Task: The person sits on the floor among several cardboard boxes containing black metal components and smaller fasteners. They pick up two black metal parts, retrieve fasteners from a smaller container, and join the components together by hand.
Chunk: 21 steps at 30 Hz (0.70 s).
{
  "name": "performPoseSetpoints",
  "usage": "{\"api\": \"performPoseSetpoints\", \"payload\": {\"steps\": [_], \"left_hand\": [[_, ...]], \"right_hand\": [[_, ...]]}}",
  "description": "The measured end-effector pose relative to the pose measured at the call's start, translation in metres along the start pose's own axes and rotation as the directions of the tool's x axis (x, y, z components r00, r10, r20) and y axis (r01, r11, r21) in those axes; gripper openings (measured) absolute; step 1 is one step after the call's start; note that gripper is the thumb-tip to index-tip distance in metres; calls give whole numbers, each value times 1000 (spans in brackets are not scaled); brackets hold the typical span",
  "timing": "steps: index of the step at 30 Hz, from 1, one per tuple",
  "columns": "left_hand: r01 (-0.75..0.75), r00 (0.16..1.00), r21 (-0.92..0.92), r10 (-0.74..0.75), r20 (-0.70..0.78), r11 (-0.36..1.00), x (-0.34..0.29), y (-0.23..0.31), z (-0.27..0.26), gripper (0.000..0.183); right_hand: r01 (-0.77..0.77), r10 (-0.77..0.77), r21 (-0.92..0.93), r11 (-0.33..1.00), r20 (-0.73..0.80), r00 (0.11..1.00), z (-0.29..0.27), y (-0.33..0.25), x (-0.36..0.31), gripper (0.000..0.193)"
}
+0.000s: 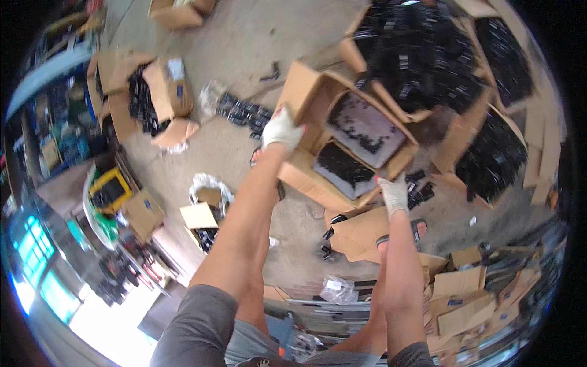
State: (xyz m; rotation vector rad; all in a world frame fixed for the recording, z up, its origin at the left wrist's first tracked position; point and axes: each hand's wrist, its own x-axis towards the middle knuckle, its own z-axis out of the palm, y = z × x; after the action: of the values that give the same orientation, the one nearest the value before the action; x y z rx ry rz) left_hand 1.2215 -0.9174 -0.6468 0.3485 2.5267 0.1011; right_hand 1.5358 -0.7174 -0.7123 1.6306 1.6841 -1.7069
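Observation:
An open cardboard box [304, 177] hangs tilted between my hands, above the floor. Inside it lie two grey-white layers side by side, the far one [367, 125] and the near one [342, 169], each scattered with small black pieces. My left hand [282, 130], in a white work glove, is closed on the box's left side by a raised flap. At the near right corner, my right hand [394, 193] in a matching glove grips the box's edge. Its fingertips are partly hidden by blur and the cardboard.
Large cartons full of black parts [422, 55] stand at the far right. Another carton [174, 92] with black parts is on the left. Black pieces in clear plastic [241, 113] lie on the floor. Flat cardboard [358, 235] lies by my foot; cut cardboard [461, 300] is piled lower right.

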Motion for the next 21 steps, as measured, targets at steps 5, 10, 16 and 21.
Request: {"api": "performPoseSetpoints", "payload": {"steps": [5,10,16,21], "left_hand": [[-54,998,1,54,27,999,4,-37,27,27],[-5,976,-164,41,214,987,-68,-83,-35,32],[182,980,-207,-160,115,961,-142,-207,-151,51],[313,918,-180,-346,-195,933,-172,-354,-182,41]], "right_hand": [[-214,224,-128,968,62,973,13,-21,-1,38],[-127,128,-195,973,-6,992,-4,-44,-63,42],[177,-117,-300,937,207,971,84,-189,-180,37],[260,-85,-466,846,363,928,242,-278,-246,30]]}}
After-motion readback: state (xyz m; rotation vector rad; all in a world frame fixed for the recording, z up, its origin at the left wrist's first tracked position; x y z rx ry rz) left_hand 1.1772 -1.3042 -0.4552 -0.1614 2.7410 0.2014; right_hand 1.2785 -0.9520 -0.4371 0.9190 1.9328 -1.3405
